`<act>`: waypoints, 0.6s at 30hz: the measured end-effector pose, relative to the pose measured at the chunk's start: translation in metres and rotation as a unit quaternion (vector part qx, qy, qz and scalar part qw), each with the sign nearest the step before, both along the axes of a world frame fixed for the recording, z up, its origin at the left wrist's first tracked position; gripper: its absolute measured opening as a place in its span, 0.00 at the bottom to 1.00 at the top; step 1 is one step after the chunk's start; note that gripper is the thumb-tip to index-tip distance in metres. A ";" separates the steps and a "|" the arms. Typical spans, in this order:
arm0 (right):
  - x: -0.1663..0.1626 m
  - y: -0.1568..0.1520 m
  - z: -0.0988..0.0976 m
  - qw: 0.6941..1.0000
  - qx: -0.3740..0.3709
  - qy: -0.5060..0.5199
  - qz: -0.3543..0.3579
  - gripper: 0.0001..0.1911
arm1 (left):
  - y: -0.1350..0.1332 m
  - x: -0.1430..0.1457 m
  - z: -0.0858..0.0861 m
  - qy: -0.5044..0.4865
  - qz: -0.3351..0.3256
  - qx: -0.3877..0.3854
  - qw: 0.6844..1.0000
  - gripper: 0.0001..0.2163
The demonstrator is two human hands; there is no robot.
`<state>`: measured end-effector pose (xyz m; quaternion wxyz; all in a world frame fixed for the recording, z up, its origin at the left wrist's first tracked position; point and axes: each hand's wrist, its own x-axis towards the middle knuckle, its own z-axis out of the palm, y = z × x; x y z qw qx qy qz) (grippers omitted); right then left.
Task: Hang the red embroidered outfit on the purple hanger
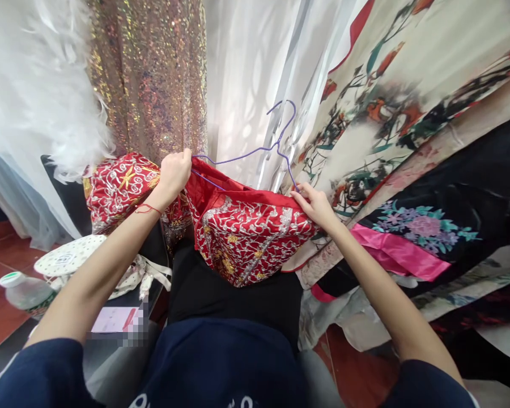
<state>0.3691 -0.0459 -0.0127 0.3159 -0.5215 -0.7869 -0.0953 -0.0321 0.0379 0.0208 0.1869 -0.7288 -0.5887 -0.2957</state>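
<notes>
Head view: the red embroidered garment (255, 241) hangs spread between my two hands, above the dark-clad lap (238, 306); I use it as landmark. My left hand (176, 173) is clenched on its upper left corner, fingers folded over the edge; my right hand (314, 207) grasps its upper right edge between thumb and fingers. The purple wire hanger (277, 143) spans the garment's top opening, left end running to the left fist, right arm dropping to the right fingertips, hook standing above the rim. The garment's upper edge sags between the grips, exposing plain red lining; its lower edge bulges toward the lap. Clearance: above it, the hook stands before a white sheer curtain (238, 73), contact unclear. Right of it, room is tight: a floral-print garment (382, 102) hangs just beside the right hand. Left of it lies more red embroidered fabric (123, 190); I cannot tell whether it joins. Lower left of it, well apart, stands a bottle (25, 292).
</notes>
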 end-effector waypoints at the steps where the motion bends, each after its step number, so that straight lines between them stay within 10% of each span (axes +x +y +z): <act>1: 0.000 0.001 0.000 1.000 0.005 0.004 0.000 0.22 | -0.002 -0.001 0.000 0.017 -0.007 -0.009 1.000 0.16; 13: -0.021 -0.007 0.003 0.961 0.069 -0.199 -0.179 0.25 | 0.012 0.032 0.053 -0.085 -0.016 0.019 0.996 0.17; 18: -0.015 -0.011 0.003 0.958 0.062 -0.190 -0.206 0.24 | -0.029 0.060 0.033 -0.095 0.035 -0.033 0.994 0.19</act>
